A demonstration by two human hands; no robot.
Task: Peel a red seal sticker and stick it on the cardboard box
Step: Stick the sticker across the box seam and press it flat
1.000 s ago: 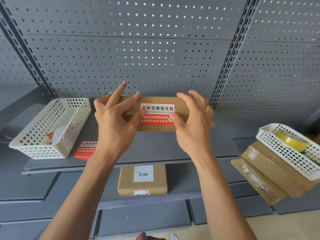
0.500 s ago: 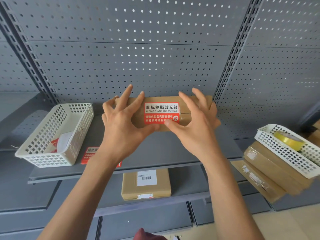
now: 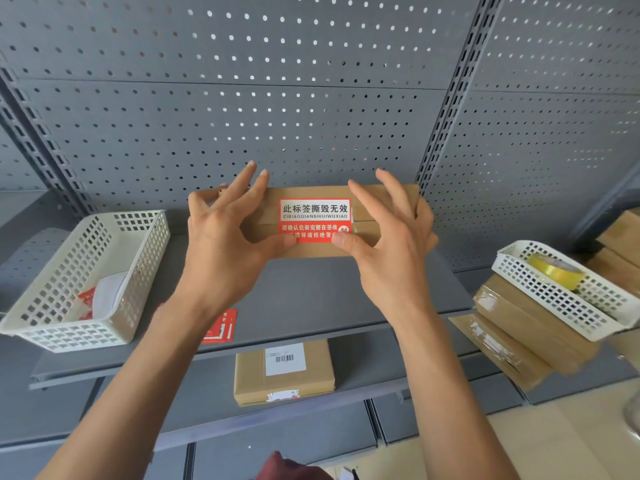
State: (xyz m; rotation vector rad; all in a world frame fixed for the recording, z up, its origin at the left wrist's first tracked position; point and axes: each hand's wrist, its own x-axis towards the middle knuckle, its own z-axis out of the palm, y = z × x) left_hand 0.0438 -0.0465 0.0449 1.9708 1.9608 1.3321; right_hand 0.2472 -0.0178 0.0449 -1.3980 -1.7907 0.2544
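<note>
Head view: the red seal sticker (image 3: 314,220) sits across the seam of the cardboard box (image 3: 311,192) on the shelf (image 3: 311,292). The left hand (image 3: 221,244) and right hand (image 3: 394,258), fingers splayed, thumb-press its lower edge. It looks thin and tacky, probably best smoothed from the edges.

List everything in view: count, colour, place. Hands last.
brown cardboard box: 1, brown, upper shelf centre
red seal sticker: 1, red and white, stuck on that box
white perforated plastic basket: 1, white, upper shelf left, holding white and red scraps
loose red stickers: count unclear, red, upper shelf front edge
barcode-labelled cardboard box: 1, brown, lower shelf
stacked cardboard boxes: several, brown, far right
second white perforated basket: 1, white, atop that stack
yellow tape roll: 1, yellow, in the second basket
left hand: 1, thumb pressing sticker's lower left
right hand: 1, thumb pressing sticker's lower right
</note>
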